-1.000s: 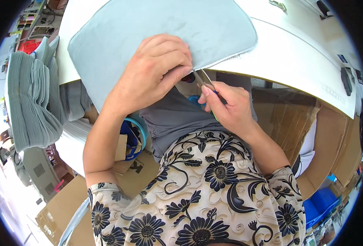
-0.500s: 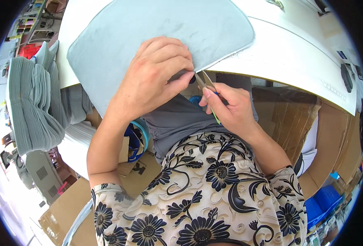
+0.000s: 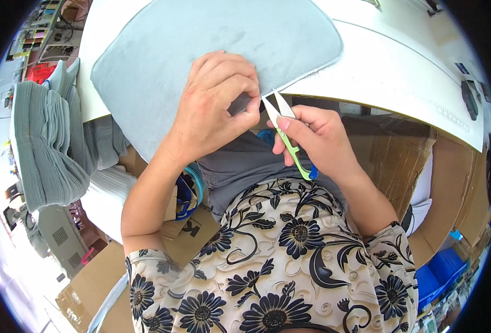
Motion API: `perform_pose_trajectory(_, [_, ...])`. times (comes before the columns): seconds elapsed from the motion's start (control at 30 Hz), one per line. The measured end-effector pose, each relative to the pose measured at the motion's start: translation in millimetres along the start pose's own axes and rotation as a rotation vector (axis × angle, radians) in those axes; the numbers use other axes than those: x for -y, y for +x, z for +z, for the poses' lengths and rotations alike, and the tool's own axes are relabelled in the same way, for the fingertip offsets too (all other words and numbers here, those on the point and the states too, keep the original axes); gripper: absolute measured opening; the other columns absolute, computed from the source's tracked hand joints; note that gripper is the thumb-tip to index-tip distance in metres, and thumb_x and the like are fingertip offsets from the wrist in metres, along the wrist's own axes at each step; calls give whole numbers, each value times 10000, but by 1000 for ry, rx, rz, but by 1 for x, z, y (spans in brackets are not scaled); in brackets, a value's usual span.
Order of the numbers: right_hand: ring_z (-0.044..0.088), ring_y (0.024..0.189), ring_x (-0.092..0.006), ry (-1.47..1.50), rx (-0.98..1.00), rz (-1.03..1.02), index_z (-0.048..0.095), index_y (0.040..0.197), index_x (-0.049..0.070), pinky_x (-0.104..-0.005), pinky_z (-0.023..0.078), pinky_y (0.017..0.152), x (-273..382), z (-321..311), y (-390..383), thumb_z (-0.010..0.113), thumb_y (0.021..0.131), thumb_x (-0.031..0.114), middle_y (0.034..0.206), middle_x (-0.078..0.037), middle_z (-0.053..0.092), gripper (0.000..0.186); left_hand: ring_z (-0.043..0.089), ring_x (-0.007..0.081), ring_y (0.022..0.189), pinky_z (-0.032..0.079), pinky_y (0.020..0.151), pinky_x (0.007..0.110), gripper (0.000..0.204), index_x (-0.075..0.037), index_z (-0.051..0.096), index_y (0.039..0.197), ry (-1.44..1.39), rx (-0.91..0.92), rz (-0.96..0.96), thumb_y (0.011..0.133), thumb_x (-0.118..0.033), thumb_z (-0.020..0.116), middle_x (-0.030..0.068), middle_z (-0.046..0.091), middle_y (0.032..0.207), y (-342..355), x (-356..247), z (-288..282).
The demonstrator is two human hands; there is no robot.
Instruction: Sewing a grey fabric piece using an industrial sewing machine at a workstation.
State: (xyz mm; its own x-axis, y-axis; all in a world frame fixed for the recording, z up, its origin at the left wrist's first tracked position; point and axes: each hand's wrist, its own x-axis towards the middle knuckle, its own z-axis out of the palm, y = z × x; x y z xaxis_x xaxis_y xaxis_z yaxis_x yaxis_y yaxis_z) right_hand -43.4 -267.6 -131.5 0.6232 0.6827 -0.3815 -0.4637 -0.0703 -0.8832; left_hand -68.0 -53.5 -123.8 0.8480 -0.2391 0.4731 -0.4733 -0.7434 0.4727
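Note:
A large pale grey-blue cloth [image 3: 201, 33] with rounded corners and a stitched edge lies over the table's front edge. My left hand [image 3: 218, 94] rests on it, thumb and fingers pinched together at the cloth's near edge. In my right hand [image 3: 317, 136] is a pair of thread snips [image 3: 290, 136] with a light green handle and a blue end. Their blades are spread apart, the tips at the cloth's edge just right of my left fingertips. Whatever thread may be between the blades is too fine to make out.
The white table [image 3: 401, 77] stretches away to the right. A thick stack of folded grey cloths [image 3: 46, 139] stands at the left. Below the table on the right is an open cardboard box [image 3: 390, 150], with a blue bin [image 3: 439, 275] lower down. A round blue-rimmed container [image 3: 193, 188] sits by my left forearm.
The snips have turned more into view and their blades have spread wider. My right hand has shifted slightly right and opened its grip a little. My left hand stays pinched at the edge.

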Motion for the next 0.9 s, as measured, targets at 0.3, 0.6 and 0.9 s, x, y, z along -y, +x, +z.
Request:
perform_pose_trajectory(0.3, [601, 578, -74, 58, -38, -35, 681, 1018, -7, -206, 455, 508, -9, 4, -2, 558, 1006, 190, 743, -48, 680, 232, 617, 226, 1009, 428, 994, 420, 175, -81, 608, 778, -37, 15, -20, 658, -20, 719, 26, 644, 946, -1, 1, -1])
perform_pose_trajectory(0.6, [603, 569, -75, 73, 19, -29, 679, 1056, -15, -204, 455, 496, -8, 3, 6, 552, 1010, 195, 742, -49, 681, 250, 616, 223, 1018, 421, 1008, 425, 169, -79, 616, 782, -19, 11, -26, 664, -28, 726, 29, 649, 954, -1, 1, -1])
perform_pose_trajectory(0.9, [606, 571, -70, 70, 9, 2, 674, 1049, -22, -210, 461, 495, -6, 4, 1, 548, 1010, 196, 736, -49, 679, 254, 617, 221, 1019, 418, 1016, 418, 166, -77, 621, 786, -38, 7, -27, 666, -28, 724, 29, 649, 959, -1, 2, -2])
